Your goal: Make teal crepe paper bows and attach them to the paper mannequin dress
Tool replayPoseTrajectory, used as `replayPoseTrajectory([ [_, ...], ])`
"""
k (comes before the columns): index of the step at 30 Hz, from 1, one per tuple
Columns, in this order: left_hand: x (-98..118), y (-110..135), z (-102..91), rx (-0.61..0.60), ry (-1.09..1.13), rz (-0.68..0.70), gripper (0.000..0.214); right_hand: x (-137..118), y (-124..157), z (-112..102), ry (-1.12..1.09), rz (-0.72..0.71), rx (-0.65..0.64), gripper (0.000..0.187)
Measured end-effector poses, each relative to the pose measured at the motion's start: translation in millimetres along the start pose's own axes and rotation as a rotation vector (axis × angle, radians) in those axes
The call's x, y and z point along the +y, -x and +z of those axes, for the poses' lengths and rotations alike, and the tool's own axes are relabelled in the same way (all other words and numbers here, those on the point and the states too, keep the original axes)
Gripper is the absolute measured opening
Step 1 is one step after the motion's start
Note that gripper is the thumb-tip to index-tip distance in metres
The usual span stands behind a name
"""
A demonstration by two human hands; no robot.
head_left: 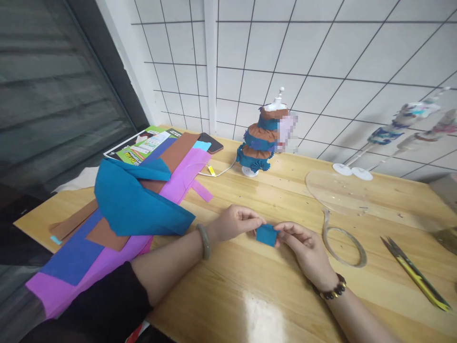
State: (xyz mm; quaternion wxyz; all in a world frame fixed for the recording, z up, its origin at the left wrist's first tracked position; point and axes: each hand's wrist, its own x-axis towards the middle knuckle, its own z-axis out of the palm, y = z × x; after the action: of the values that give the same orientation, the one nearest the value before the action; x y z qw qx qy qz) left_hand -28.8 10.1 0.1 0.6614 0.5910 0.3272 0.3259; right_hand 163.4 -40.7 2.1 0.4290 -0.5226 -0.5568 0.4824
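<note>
A small teal piece of paper (pixel 266 235) is stretched between my two hands, just above the wooden table. My left hand (pixel 238 222) pinches its left upper corner between thumb and fingers, a pale bangle on the wrist. With its fingertips closed on the right edge, my right hand (pixel 303 245) holds the other side; a dark beaded bracelet circles that wrist. Behind my hands stands a tiered figure wrapped in teal and brown paper (pixel 260 138), upright on a white round base.
Large sheets of teal paper (pixel 132 205), purple paper (pixel 180 174), blue and brown paper pile up on the left. A phone (pixel 213 142) lies at the back. To the right are a tape roll (pixel 346 261), yellow-handled snips (pixel 416 274) and two leaning white stands (pixel 342 168).
</note>
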Motion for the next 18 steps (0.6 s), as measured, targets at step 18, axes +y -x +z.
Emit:
replayPoseTrajectory([
  [18, -7.9, 2.6, 6.3, -0.029, -0.098, 0.055, 0.023, -12.8, -2.7, 11.4, 0.036, 0.017, -0.013, 0.027],
])
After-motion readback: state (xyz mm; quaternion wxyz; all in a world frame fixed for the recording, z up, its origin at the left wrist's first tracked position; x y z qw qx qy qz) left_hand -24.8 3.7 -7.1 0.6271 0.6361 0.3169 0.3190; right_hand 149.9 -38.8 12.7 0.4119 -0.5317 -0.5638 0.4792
